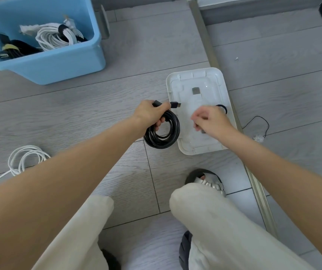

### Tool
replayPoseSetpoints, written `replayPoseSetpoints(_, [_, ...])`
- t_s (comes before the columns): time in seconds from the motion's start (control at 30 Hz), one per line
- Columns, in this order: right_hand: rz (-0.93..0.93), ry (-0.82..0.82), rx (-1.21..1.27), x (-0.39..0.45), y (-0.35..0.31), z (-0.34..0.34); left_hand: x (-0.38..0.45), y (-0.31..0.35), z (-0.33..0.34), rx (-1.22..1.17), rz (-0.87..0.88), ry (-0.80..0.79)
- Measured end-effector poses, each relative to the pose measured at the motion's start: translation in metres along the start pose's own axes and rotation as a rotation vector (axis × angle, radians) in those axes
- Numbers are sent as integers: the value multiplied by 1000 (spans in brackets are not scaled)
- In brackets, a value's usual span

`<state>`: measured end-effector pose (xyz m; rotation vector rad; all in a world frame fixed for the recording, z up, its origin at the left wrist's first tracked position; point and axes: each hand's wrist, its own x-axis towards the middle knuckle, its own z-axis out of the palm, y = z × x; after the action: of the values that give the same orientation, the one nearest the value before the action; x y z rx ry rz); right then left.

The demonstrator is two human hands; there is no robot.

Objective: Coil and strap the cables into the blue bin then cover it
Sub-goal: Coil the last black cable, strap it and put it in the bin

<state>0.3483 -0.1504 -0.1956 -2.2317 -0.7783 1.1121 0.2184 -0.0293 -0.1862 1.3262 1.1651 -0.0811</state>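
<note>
My left hand (150, 113) grips a coiled black cable (163, 133), its two plugs sticking out past my fingers above the floor. My right hand (210, 121) hovers over the white bin lid (177, 86), fingers curled; it seems to pinch something small and dark, which I cannot make out. A black strap loop (223, 108) lies on the lid just beyond that hand. The blue bin (59, 65) stands open at the far left, holding a strapped white cable coil (56, 38) and a strapped black cable (18, 48).
A loose white cable (24, 158) lies on the grey floor at the left. A metal door track (214, 55) runs diagonally past the lid. A thin black wire (261, 121) lies right of the track. My knees and sandals fill the near floor.
</note>
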Motion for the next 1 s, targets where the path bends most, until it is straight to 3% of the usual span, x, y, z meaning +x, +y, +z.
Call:
replayPoseSetpoints(0.07, [30, -79, 481, -1, -24, 5, 0, -1, -5, 12, -23, 21])
replayPoseSetpoints(0.13, [15, -133, 671, 2, -46, 10, 0, -2, -11, 42, -49, 14])
replayPoseSetpoints(0.23, [-50, -176, 625, 5, -66, 18, -2, -5, -22, -13, -117, -65])
replayPoseSetpoints(0.37, [-177, -93, 395, 9, -82, 23, -8, -12, -39, -75, -212, -284])
replayPoseSetpoints(0.53, [-225, -82, 438, 12, -97, 29, -18, -17, -56, 31, -182, -538])
replayPoseSetpoints(0.6, [-175, -126, 493, 14, -100, 35, -20, -19, -58, 30, -179, -529])
replayPoseSetpoints(0.67, [-131, -183, 570, 14, -102, 43, -17, -23, -58, -48, -189, -410])
replayPoseSetpoints(0.73, [-148, -210, 523, 12, -104, 52, -11, -29, -58, -240, -214, -230])
replayPoseSetpoints(0.8, [-169, -215, 425, 7, -104, 59, -5, -31, -62, -487, -230, -156])
replayPoseSetpoints(1.0, [-246, -197, 506, 4, -106, 66, -11, -26, -76, -876, -275, -329])
